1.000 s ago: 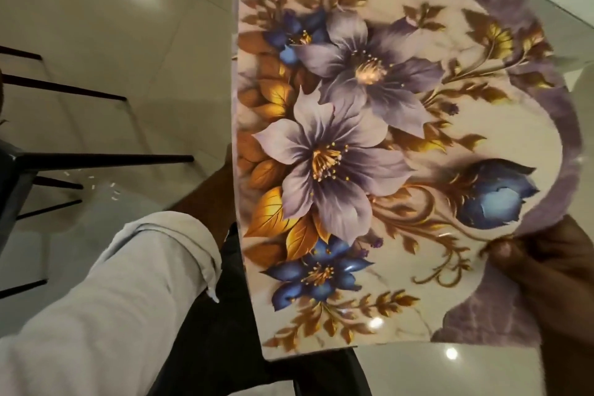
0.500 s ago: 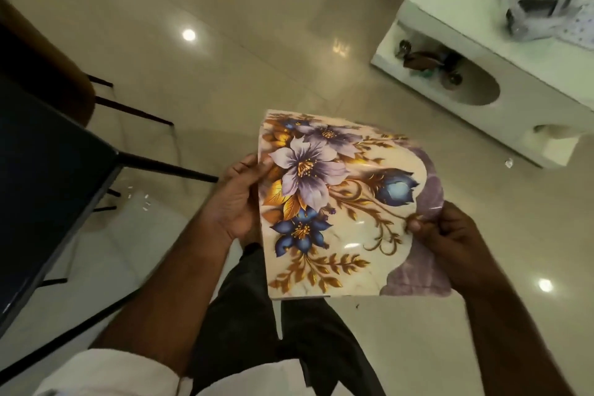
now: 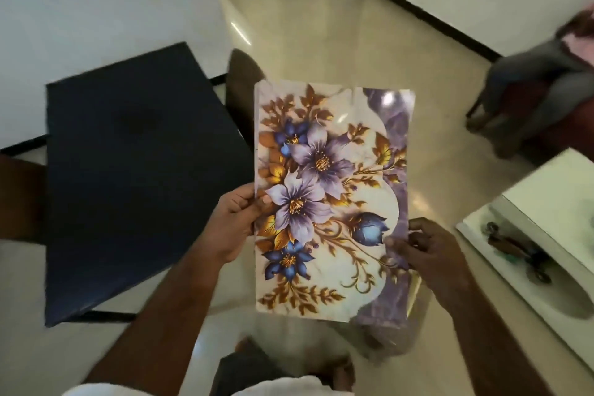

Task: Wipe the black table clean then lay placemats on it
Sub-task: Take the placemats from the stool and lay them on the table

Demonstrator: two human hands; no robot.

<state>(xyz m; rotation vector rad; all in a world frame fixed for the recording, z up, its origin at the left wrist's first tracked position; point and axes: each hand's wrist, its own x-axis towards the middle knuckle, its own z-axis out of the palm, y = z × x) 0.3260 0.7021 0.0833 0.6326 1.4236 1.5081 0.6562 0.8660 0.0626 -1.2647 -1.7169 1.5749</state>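
Placemat (image 3: 334, 202) held in air over floor (image 3: 305, 42), just right of black table (image 3: 128, 170), not on it. Left hand (image 3: 234, 225) pinches left edge, thumb on top face. Right hand (image 3: 424, 247) grips right edge, fingers curled round it. White unit (image 3: 546, 235) at right.

Brown chair (image 3: 244, 80), white counter (image 3: 553, 190), seated person (image 3: 530, 87), glossy beige floor (image 3: 305, 26).
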